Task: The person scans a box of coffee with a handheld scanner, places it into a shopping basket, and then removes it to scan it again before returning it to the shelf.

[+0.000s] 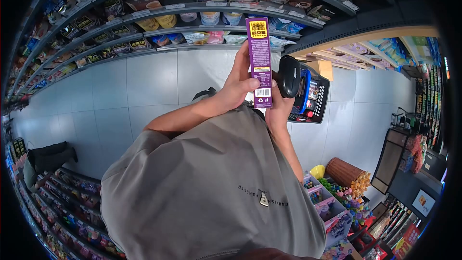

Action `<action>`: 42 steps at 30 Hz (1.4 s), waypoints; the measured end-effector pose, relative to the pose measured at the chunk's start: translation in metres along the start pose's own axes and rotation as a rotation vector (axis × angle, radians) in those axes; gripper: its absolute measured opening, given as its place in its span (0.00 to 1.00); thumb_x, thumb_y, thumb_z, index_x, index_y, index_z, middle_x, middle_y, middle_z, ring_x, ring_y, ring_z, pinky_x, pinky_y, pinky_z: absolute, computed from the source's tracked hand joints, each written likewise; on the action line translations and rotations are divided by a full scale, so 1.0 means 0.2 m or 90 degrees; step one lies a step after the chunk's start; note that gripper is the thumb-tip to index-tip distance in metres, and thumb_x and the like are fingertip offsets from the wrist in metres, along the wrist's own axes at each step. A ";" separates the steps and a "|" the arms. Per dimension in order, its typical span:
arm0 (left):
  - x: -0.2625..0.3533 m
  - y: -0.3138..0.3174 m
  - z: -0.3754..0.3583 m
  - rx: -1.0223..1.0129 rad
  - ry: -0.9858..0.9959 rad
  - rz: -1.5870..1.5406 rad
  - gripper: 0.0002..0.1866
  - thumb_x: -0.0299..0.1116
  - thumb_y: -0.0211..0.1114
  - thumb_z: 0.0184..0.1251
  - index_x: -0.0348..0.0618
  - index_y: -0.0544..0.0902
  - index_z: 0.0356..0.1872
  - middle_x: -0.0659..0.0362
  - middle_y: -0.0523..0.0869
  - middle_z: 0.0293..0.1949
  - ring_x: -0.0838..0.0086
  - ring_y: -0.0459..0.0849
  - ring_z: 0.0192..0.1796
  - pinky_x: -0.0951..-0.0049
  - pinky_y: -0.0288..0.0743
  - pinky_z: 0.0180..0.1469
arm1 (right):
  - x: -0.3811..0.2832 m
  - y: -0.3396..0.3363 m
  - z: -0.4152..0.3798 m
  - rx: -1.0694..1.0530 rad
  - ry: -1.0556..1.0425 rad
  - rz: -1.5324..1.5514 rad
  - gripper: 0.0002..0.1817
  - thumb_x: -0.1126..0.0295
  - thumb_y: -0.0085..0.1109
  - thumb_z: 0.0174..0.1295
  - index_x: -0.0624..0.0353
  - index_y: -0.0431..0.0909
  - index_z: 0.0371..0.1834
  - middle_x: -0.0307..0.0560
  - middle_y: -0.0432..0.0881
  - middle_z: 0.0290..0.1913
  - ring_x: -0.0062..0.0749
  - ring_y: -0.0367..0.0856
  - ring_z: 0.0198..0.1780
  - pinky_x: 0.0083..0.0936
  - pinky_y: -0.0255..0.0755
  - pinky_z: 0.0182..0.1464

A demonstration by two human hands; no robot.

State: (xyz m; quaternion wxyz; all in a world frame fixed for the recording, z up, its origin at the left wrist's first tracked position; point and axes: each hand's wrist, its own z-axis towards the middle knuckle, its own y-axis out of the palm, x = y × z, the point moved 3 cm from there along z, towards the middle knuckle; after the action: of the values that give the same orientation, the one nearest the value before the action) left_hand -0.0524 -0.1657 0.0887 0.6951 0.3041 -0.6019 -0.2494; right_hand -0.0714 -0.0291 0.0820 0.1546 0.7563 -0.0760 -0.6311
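Upright in front of my chest is a narrow purple box [261,62] with a yellow label at its top, small print down its face and a barcode near its lower end. My left hand [238,84] grips it from the left side, thumb across the front. Just right of the box, my right hand [280,108] is closed round a black handheld barcode scanner [288,77], whose rounded head stands beside the box. The scanner's handle and most of the right fingers are hidden.
Beyond the scanner stands a black shopping basket [323,101] with a blue handle and several packages inside. Stocked shelves [202,7] curve across the top. A wicker basket [344,171] and displays stand at lower right. Another person [45,161] is at far left near shelves.
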 end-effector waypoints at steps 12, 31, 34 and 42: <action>-0.07 -0.01 0.01 0.004 0.001 0.020 0.56 0.46 0.75 0.52 0.52 0.44 0.76 0.57 0.68 0.61 0.69 0.73 0.62 0.64 0.72 0.62 | -0.01 -0.05 0.03 -0.014 -0.007 -0.012 0.18 0.74 0.56 0.69 0.66 0.71 0.60 0.47 0.80 0.51 0.28 0.81 0.48 0.26 0.77 0.52; -0.09 0.01 0.04 0.001 0.012 0.067 0.61 0.45 0.77 0.49 0.50 0.40 0.77 0.55 0.68 0.61 0.68 0.76 0.59 0.65 0.73 0.62 | -0.04 -0.05 0.06 -0.031 0.045 0.083 0.27 0.77 0.65 0.60 0.65 0.68 0.63 0.53 0.80 0.55 0.33 0.78 0.56 0.28 0.71 0.59; -0.06 0.02 0.03 0.025 0.044 0.076 0.56 0.48 0.74 0.53 0.48 0.45 0.76 0.54 0.69 0.62 0.68 0.77 0.58 0.64 0.73 0.61 | -0.04 -0.04 0.06 -0.027 0.035 0.093 0.27 0.79 0.65 0.59 0.64 0.68 0.62 0.51 0.80 0.54 0.31 0.78 0.54 0.28 0.71 0.59; 0.04 -0.02 -0.05 -0.092 -0.114 -0.237 0.40 0.54 0.52 0.64 0.39 0.58 0.72 0.48 0.70 0.66 0.62 0.75 0.63 0.63 0.71 0.63 | -0.06 0.02 0.02 0.005 0.003 -0.051 0.31 0.87 0.63 0.55 0.66 0.67 0.65 0.52 0.78 0.57 0.34 0.78 0.57 0.30 0.70 0.61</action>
State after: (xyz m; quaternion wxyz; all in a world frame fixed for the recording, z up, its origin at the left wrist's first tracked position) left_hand -0.0417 -0.1725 0.0901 0.6007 0.3363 -0.5751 -0.4419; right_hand -0.0770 -0.0306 0.0932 0.1267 0.7606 -0.0477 -0.6350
